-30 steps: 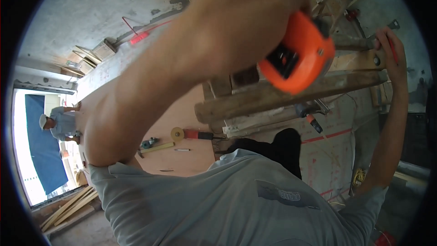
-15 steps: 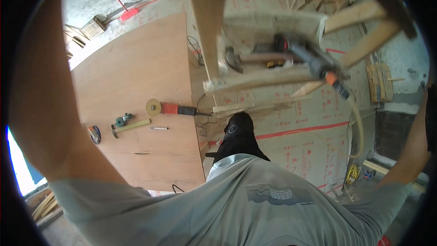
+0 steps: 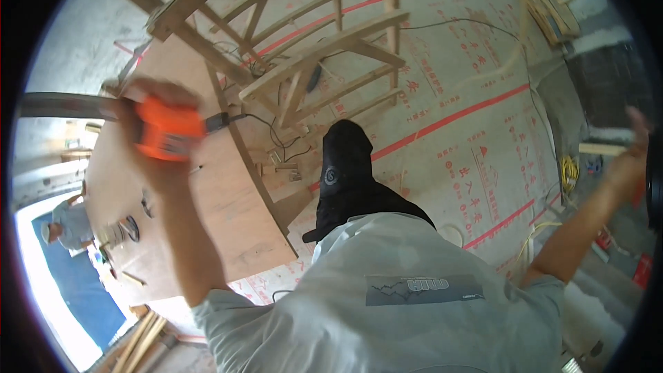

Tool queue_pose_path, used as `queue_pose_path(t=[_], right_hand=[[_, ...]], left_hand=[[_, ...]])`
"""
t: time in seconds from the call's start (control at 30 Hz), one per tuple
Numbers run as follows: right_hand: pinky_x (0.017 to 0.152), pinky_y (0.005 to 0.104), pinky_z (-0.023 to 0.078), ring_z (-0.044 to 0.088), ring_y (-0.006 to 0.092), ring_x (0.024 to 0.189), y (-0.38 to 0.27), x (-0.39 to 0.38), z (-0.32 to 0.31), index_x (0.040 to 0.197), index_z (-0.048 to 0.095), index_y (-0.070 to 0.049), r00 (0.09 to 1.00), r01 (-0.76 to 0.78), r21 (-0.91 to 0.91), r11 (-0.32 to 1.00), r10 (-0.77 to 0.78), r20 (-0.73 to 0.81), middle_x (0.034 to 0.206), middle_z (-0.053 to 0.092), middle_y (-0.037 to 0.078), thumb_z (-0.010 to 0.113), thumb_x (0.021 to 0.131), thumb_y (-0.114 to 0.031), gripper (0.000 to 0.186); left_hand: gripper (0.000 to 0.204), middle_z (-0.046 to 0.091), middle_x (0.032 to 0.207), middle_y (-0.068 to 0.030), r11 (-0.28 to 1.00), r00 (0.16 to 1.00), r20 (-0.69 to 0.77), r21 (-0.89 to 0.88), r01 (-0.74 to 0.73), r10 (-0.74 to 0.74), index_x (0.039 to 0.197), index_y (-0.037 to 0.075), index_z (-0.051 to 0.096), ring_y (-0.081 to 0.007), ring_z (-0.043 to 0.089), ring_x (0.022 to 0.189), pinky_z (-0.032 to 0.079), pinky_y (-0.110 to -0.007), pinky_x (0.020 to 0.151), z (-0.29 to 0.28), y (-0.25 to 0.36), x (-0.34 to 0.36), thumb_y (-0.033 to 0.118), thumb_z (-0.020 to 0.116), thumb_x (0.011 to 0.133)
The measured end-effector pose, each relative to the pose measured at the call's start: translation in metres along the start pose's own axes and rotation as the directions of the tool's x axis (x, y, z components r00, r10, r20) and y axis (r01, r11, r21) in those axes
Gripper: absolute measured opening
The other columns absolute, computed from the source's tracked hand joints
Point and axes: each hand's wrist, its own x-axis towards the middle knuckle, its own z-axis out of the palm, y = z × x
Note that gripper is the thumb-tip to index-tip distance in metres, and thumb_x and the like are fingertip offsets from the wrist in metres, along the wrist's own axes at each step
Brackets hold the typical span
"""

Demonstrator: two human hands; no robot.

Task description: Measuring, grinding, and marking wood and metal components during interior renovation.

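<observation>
Holding orange tape measure (image 3: 168, 131) near plywood (image 3: 228, 197); red-striped floor sheeting (image 3: 449, 173) alongside

Looks like a room under renovation doubling as a makeshift carpentry shop tbh. Floor's covered in printed protective sheeting (image 3: 414, 193) with red stripes, and the patchy bare wall (image 3: 62, 55) looks unfinished. There's a big plywood panel (image 3: 228, 200), a rough timber frame (image 3: 324, 55), wood offcuts (image 3: 552, 14) by the wall, loose wood strips (image 3: 145, 342), a yellow coiled cord (image 3: 569, 171), plus an orange tape measure (image 3: 169, 131) in use.
</observation>
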Motion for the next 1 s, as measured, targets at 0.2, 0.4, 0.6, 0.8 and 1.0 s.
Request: queue_pose_path(t=[0.2, 0.4, 0.6, 0.8, 1.0], right_hand=[[0.081, 0.0337, 0.052, 0.064, 0.0165, 0.084, 0.054, -0.326, -0.004, 0.099, 0.067, -0.003, 0.468, -0.833, 0.082, 0.546, 0.619, 0.632, 0.092, 0.069, 0.008, 0.048, 0.105, -0.033, 0.036], [0.082, 0.0339, 0.057, 0.071, 0.0203, 0.087, -0.049, -0.442, -0.005, 0.116, 0.064, -0.002, -0.174, -0.983, -0.107, -0.152, 0.541, 0.823, 0.099, 0.073, 0.013, 0.055, 0.102, -0.041, 0.042], [0.084, 0.0318, 0.056, 0.069, 0.0189, 0.091, -0.097, -0.393, 0.045, 0.125, 0.060, -0.002, 0.066, -0.992, 0.120, -0.040, 0.648, 0.759, 0.108, 0.070, 0.013, 0.054, 0.104, -0.030, 0.036], [0.082, 0.0308, 0.055, 0.068, 0.0166, 0.088, -0.088, -0.344, 0.055, 0.120, 0.064, 0.000, 0.310, -0.950, 0.245, 0.193, 0.659, 0.685, 0.102, 0.071, 0.010, 0.056, 0.102, -0.020, 0.028], [0.078, 0.0295, 0.053, 0.068, 0.0155, 0.083, -0.088, -0.346, 0.048, 0.110, 0.068, 0.003, 0.317, -0.913, 0.154, 0.377, 0.419, 0.851, 0.092, 0.072, 0.011, 0.060, 0.099, -0.013, 0.021]], left_hand=[[0.049, 0.063, 0.075, -0.0112, 0.904, 0.879, -0.269, 0.059, 0.424, -0.394, 0.097, 0.002, 0.061, -0.0228, 0.064, 0.062, 0.056, -0.036, 0.055, 0.045, -0.187, -0.128, 0.051, 0.056, 0.099], [0.038, 0.065, 0.082, -0.0109, 0.667, 0.665, 0.057, 0.052, 0.743, -0.745, 0.109, 0.000, 0.060, -0.0205, 0.064, 0.067, 0.054, -0.033, 0.059, 0.097, -0.280, -0.193, 0.037, 0.053, 0.103], [0.033, 0.064, 0.083, -0.0081, 0.453, 0.411, 0.203, 0.259, 0.853, -0.889, 0.121, 0.000, 0.055, -0.0128, 0.060, 0.066, 0.050, -0.028, 0.059, 0.101, -0.306, -0.204, 0.025, 0.063, 0.100], [0.044, 0.064, 0.082, -0.0062, 0.224, 0.048, 0.293, 0.608, 0.762, -0.955, 0.127, 0.002, 0.051, -0.0124, 0.060, 0.067, 0.047, -0.027, 0.055, 0.088, -0.334, -0.196, 0.026, 0.070, 0.096], [0.054, 0.065, 0.081, -0.0078, 0.186, 0.045, 0.286, 0.488, 0.853, -0.957, 0.134, 0.003, 0.044, -0.0135, 0.062, 0.064, 0.050, -0.028, 0.053, 0.135, -0.337, -0.159, 0.027, 0.071, 0.094]])
